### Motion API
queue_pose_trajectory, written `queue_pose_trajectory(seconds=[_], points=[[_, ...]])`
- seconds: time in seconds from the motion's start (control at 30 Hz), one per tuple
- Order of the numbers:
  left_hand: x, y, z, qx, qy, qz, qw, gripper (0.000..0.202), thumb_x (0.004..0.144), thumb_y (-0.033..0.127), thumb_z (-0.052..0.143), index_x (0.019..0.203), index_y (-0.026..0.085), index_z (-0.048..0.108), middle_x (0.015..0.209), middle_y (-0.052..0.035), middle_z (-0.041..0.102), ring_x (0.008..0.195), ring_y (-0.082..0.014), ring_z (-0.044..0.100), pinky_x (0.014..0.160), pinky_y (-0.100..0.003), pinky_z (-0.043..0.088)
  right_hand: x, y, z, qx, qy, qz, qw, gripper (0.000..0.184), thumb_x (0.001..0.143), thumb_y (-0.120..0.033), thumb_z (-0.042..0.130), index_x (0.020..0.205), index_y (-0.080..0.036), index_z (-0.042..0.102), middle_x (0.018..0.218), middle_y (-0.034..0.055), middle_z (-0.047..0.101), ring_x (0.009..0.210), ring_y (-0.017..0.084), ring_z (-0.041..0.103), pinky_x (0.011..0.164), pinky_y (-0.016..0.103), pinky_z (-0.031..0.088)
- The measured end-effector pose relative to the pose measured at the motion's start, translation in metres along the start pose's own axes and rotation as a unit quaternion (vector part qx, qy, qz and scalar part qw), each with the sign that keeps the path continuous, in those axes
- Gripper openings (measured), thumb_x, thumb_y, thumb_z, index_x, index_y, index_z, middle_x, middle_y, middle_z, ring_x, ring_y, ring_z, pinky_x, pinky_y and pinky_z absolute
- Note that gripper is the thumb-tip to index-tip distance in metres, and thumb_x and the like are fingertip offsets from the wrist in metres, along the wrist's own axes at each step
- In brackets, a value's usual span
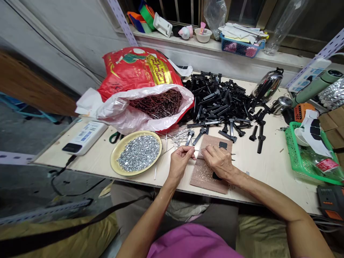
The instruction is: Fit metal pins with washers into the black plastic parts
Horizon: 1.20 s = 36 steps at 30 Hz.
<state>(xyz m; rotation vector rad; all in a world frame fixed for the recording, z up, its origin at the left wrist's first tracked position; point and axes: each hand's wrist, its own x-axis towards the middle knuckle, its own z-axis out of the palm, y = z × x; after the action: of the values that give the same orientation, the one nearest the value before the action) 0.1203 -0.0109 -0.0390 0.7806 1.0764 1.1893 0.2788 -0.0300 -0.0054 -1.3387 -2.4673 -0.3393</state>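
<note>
A thin steel pin (198, 152) lies just above a sawdust-covered wooden board (206, 175), at lower centre of the frame. The left hand (179, 164) pinches it firmly between thumb and fingertips. The right hand (219, 162) curls over the board beside it, fingers bent, though whether they grip anything is hidden. The pin looks light, stiff and slippery, so a tight pinch near its end suits it. Black plastic bars (217, 102) are heaped toward upper centre; at lower left sits a yellow plate (113, 154) of small zinc-coloured washers (139, 153), with loose pins (174, 136) just beyond it.
</note>
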Motion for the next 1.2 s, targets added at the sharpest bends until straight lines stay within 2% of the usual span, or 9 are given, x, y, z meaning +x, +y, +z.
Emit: queue_pose_trajectory(seconds=[0.1,0.2,0.53,0.67,0.8,0.9,1.03,1.1,1.2], points=[[-0.001,0.000,0.002,0.033,0.004,0.014,0.999,0.031,0.058,0.040,0.078,0.069,0.015,0.063,0.054,0.0034,0.058,0.050,-0.0100,0.055,0.054,-0.024,0.046,-0.004,0.001,0.004,0.046,-0.010,0.052,0.998,0.027,0.097,-0.019,0.040,0.082,-0.018,0.063,0.076,0.0030,0.061,0.067,0.012,0.053,0.057,0.026,0.030],[-0.002,0.001,0.004,0.043,-0.005,0.010,0.999,0.030,0.059,0.040,0.077,0.069,0.015,0.063,0.053,0.0034,0.058,0.050,-0.0101,0.055,0.055,-0.024,0.046,-0.008,0.001,0.008,0.095,-0.011,0.088,0.991,0.024,0.097,-0.025,0.041,0.092,-0.019,0.064,0.081,0.0021,0.064,0.067,0.011,0.056,0.054,0.024,0.030],[-0.009,-0.004,0.015,0.047,0.043,0.047,0.997,0.029,0.060,0.038,0.076,0.073,0.015,0.063,0.057,0.0042,0.057,0.052,-0.0091,0.054,0.054,-0.023,0.047,-0.007,-0.004,0.011,-0.024,0.033,0.020,0.999,0.027,0.096,-0.013,0.038,0.087,-0.019,0.063,0.078,0.0040,0.065,0.068,0.013,0.053,0.061,0.028,0.031],[-0.009,-0.005,0.017,0.032,0.047,0.039,0.998,0.032,0.059,0.040,0.077,0.073,0.014,0.063,0.056,0.0045,0.057,0.051,-0.0083,0.053,0.053,-0.022,0.046,-0.008,-0.007,0.016,0.010,0.014,0.073,0.997,0.028,0.097,-0.018,0.039,0.079,-0.018,0.061,0.073,0.0038,0.063,0.067,0.013,0.055,0.058,0.027,0.031],[-0.008,-0.005,0.019,0.009,0.058,0.031,0.998,0.036,0.056,0.042,0.079,0.072,0.014,0.062,0.055,0.0044,0.059,0.049,-0.0080,0.054,0.053,-0.022,0.047,-0.009,-0.010,0.017,0.070,-0.022,0.132,0.989,0.021,0.097,-0.024,0.042,0.090,-0.017,0.060,0.079,0.0029,0.064,0.065,0.011,0.055,0.053,0.025,0.030],[-0.008,-0.006,0.022,-0.008,0.070,0.027,0.997,0.037,0.055,0.043,0.080,0.071,0.015,0.061,0.054,0.0044,0.059,0.048,-0.0077,0.054,0.052,-0.022,0.046,-0.008,-0.010,0.015,0.037,0.008,0.103,0.994,0.018,0.096,-0.020,0.043,0.090,-0.018,0.060,0.080,0.0025,0.065,0.068,0.012,0.056,0.058,0.024,0.032],[-0.009,-0.007,0.024,-0.028,0.080,0.026,0.996,0.037,0.055,0.041,0.081,0.070,0.015,0.061,0.052,0.0054,0.057,0.047,-0.0070,0.053,0.051,-0.020,0.045,-0.007,-0.009,0.012,-0.056,0.054,0.044,0.996,0.023,0.096,-0.012,0.040,0.084,-0.018,0.060,0.073,0.0018,0.063,0.068,0.014,0.052,0.061,0.027,0.030],[-0.008,-0.005,0.022,-0.049,0.066,0.015,0.996,0.037,0.054,0.041,0.082,0.068,0.015,0.061,0.052,0.0051,0.057,0.047,-0.0064,0.053,0.052,-0.020,0.045,-0.006,-0.008,0.011,-0.068,0.073,0.035,0.994,0.024,0.096,-0.013,0.041,0.082,-0.018,0.059,0.070,0.0012,0.061,0.067,0.014,0.050,0.061,0.028,0.029],[-0.005,-0.001,0.017,-0.098,0.011,-0.032,0.995,0.038,0.052,0.041,0.084,0.065,0.014,0.061,0.053,0.0044,0.057,0.048,-0.0056,0.051,0.052,-0.019,0.046,-0.004,-0.007,0.010,-0.063,0.103,0.036,0.992,0.025,0.096,-0.013,0.042,0.077,-0.019,0.058,0.066,-0.0002,0.059,0.065,0.013,0.048,0.061,0.028,0.027]])
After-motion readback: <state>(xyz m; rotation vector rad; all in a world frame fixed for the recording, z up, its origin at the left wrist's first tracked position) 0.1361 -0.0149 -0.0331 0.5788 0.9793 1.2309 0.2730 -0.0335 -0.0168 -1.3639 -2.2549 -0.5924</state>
